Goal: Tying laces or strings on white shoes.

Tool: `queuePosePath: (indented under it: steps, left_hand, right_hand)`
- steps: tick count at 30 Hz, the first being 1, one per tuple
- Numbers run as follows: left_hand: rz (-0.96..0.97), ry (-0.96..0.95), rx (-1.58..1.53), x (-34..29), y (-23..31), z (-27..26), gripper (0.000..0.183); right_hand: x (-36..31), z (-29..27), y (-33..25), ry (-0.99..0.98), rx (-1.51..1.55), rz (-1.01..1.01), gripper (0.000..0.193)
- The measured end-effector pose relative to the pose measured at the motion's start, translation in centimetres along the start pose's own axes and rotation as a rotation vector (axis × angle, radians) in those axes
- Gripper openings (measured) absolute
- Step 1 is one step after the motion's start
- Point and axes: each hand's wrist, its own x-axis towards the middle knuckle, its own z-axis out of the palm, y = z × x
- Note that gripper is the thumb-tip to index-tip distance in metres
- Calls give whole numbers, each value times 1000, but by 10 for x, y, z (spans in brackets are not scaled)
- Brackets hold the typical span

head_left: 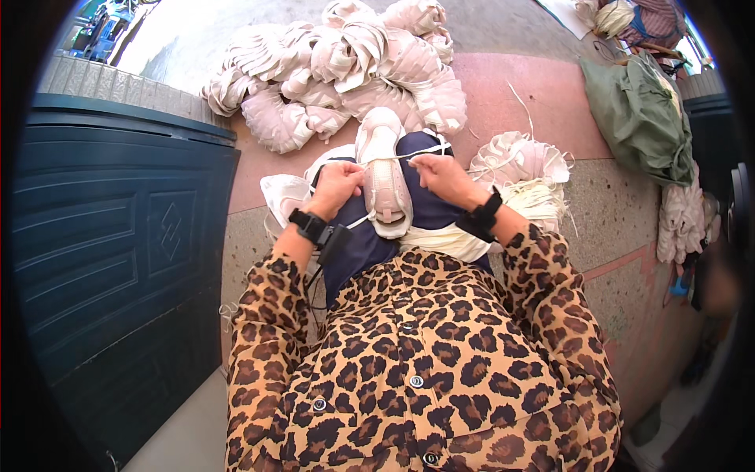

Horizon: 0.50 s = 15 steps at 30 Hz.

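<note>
A pale pink and white sneaker (385, 185) rests on my lap between my knees, its toe pointing away from me. A white shoelace (405, 157) runs across its upper. On the shoe's right, my right hand (446, 179) is closed, thumb and finger pinching the lace. My left hand (338, 187) is closed at the shoe's left side, fingertips by the lacing; it appears to grip the lace's other side. Cream laces (448, 242) lie in a bundle over my lap. Another pale shoe (285, 193) sits beside my left knee.
Bundled pale pink and white shoe uppers (346, 71) are heaped on the floor ahead. More shoe pieces (523, 157) and a hank of cream laces (535, 203) lie right. A dark blue panelled door (118, 228) stands left. A green sack (641, 118) sits far right.
</note>
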Motion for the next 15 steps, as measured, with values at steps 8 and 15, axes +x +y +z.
queuePosePath:
  steps: [8,15]
  left_hand:
    - [496,329,772,26,5,20,15]
    - [669,391,841,26,-7,10,13]
  right_hand:
    - [25,28,25,-48,-239,71,25]
    - [33,34,25,-17,-370,172,25]
